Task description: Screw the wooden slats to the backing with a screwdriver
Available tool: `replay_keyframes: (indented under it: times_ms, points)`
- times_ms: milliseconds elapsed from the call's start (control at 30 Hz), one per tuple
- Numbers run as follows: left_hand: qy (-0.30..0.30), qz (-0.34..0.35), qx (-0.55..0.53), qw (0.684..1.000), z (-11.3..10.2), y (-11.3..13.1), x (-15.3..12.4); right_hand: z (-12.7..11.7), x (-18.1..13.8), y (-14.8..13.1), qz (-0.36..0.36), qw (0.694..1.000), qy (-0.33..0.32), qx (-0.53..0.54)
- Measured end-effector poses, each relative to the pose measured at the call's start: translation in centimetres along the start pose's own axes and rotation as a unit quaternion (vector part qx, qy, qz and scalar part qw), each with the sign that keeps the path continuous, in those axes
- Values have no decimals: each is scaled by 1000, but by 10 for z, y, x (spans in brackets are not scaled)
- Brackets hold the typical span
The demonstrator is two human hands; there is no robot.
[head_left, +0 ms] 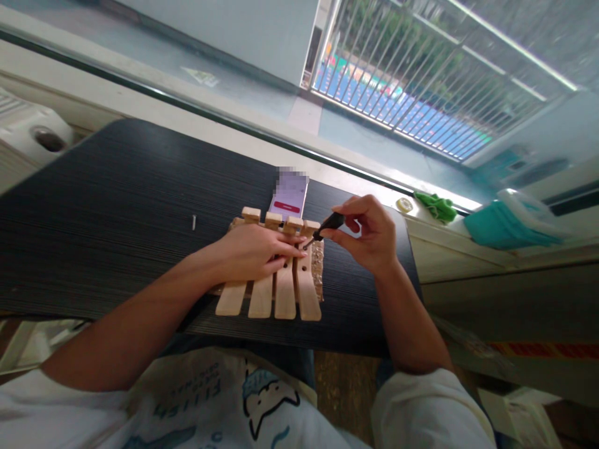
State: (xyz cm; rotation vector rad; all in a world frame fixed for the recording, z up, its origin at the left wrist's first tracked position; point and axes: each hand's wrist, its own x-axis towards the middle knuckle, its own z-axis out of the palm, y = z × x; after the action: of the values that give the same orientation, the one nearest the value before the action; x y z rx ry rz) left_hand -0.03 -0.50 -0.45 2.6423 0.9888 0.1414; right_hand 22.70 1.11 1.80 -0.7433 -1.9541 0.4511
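"What is the right hand doing?"

"The right hand [367,234], right of the frame's centre, is closed around a slim screwdriver with a black handle [333,221]. The shaft slants down to the left, and its tip is at the rightmost slat of a pale wooden piece made of four curved slats [262,299]."

"Where does that piece sit?"

"At the middle of the frame, its slat ends pointing toward the bottom edge and small wooden blocks showing along its upper end. Textured brown wrapping [318,265] shows beneath it and along its right side. Dark round holes [304,268] mark the slats on the right."

"And the left hand?"

"The left hand [255,251] lies across the slats, fingers stretched to the right, fingertips just beside the screwdriver's tip. Whether they pinch anything there, I can't tell."

"What else is on the dark wood-grained table [116,206]?"

"A small silvery screw [193,222] left of centre, well apart from the hands, and a phone with a lilac screen [291,194] just above the slats, partly pixelated."

"And along the ledge at the right?"

"A small pale roll of tape [404,204], a crumpled bright green cloth [436,206], then a teal plastic box [491,227]."
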Motion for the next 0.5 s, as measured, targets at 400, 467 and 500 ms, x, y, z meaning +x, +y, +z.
replay_keyframes:
  times_ms: [400,467,500]
  points:
    - [8,4,-1,1000,1,-1,0,1,1,1,-46,999,-15,-12]
    - [12,6,-5,1000,1,-1,0,-1,2,1,-62,998,-26,-8]
    - [12,7,-6,1000,1,-1,1,-3,3,1,-64,997,-39,-12]
